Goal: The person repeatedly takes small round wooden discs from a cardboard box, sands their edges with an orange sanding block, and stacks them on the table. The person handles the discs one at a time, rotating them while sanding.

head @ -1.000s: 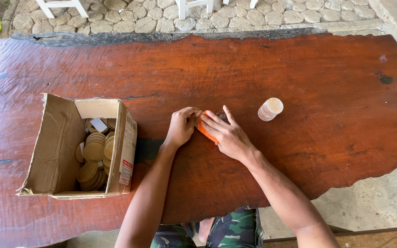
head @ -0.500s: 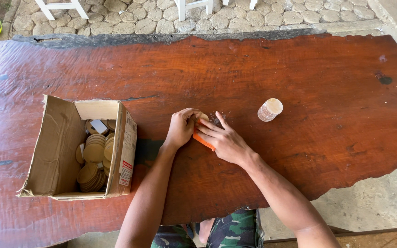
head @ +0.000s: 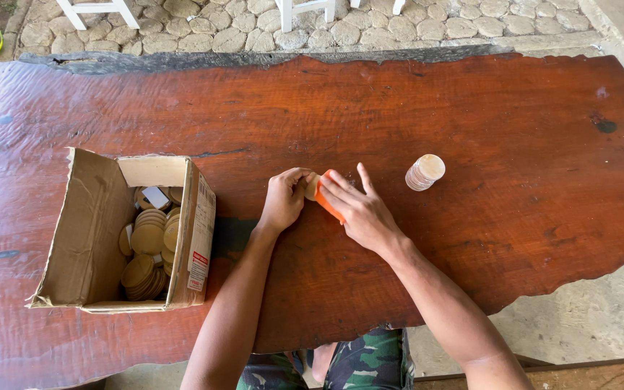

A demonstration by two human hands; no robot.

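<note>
Table: the red-brown slab table (head: pixel 399 108) lies under both my hands and runs well beyond my fingers on every side.
Box: the open cardboard box (head: pixel 92 231) stands well out past my left knuckles, its nearest wall short of my left wrist.
Box contents: round wooden discs (head: pixel 147 242) are heaped inside it, far from my fingertips.
Right hand: my right hand (head: pixel 359 213) lies flat, fingers stretched out and close together, pressing on the orange block (head: pixel 330 206).
Left hand: my left hand (head: pixel 283 201) is curled, fingertips pinching a single wooden disc (head: pixel 312 186) against the block's end.
Block: it shows only as an orange edge under my right fingers, touching the disc.
Stack: a small stack of discs (head: pixel 425 172) lies on its side just beyond my right fingertips, apart from them.
</note>
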